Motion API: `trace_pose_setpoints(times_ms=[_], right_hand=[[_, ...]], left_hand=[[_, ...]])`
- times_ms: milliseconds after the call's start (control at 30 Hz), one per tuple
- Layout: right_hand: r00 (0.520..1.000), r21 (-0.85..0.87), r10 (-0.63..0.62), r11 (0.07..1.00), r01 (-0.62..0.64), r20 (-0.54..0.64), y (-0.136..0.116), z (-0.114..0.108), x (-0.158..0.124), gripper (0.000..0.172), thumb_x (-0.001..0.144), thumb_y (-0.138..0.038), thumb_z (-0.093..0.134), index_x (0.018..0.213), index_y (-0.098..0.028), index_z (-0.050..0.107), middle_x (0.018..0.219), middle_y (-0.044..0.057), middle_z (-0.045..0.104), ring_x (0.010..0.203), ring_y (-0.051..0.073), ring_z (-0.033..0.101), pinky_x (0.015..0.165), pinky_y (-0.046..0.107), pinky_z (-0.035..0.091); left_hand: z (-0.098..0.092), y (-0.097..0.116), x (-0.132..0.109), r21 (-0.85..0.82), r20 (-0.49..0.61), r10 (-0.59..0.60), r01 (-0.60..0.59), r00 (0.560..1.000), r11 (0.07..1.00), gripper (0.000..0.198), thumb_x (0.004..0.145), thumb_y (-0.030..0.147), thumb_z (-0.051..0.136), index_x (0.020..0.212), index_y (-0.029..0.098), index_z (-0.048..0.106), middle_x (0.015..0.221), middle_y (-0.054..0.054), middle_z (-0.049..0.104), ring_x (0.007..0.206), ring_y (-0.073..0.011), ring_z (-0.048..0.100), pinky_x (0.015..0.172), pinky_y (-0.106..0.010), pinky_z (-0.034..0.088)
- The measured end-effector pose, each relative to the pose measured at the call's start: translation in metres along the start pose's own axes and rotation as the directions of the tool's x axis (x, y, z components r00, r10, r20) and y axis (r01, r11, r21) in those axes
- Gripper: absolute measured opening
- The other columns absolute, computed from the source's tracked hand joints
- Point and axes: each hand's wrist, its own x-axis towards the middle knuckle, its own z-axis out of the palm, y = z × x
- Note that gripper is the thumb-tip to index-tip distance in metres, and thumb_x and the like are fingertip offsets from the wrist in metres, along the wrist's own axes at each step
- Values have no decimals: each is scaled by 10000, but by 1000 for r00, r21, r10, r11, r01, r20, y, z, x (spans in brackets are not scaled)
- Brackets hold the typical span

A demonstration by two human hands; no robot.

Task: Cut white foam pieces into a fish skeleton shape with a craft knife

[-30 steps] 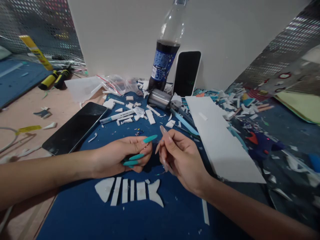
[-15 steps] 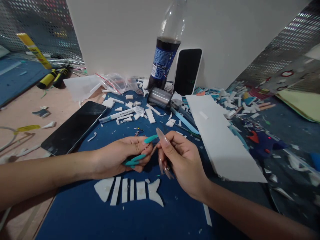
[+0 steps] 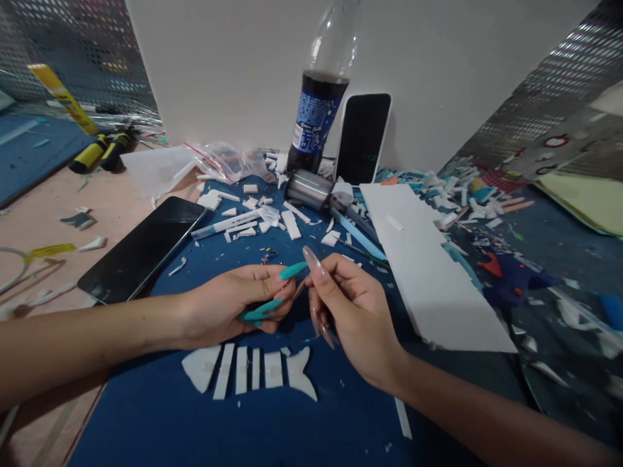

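Observation:
Above the middle of the blue mat (image 3: 204,428), my left hand (image 3: 253,295) and my right hand (image 3: 353,318) meet, fingertips close together. Long turquoise nails show on the left, pale glossy ones on the right. Both pinch closed; whatever lies between the fingertips is too small and hidden to name. Just below them white cut pieces lie in a row shaped like a fish: a head piece (image 3: 202,368), narrow strips (image 3: 242,370) and a forked tail piece (image 3: 302,374), with gaps between them. A thin white strip (image 3: 403,418) lies beneath my right forearm.
A dark phone (image 3: 143,250) lies at left; another phone (image 3: 364,139) leans against a white board (image 3: 233,71). Beside it stands a cola bottle (image 3: 318,117). A spool (image 3: 308,189), a marker (image 3: 226,224), white scraps, a white sheet (image 3: 433,272) and a blue glue gun (image 3: 518,279) surround the hands.
The whole view has shifted very slightly. Both hands keep nearly the same pinched pose, and the white pieces stay where they were.

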Motion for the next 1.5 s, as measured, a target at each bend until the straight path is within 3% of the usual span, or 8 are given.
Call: trace_pose_setpoints(times_ms=[1500], right_hand=[[1000, -36, -7, 999, 7, -8, 2, -1, -3, 299, 877, -418, 554, 675, -212, 473, 445, -83, 426, 314, 35, 363, 282, 158, 280]], left_hand=[[0, 0, -1, 14, -12, -9, 10, 1000, 1000, 293, 903, 339, 494, 669, 166, 463, 564, 53, 369, 507, -81, 249, 538, -142, 367]])
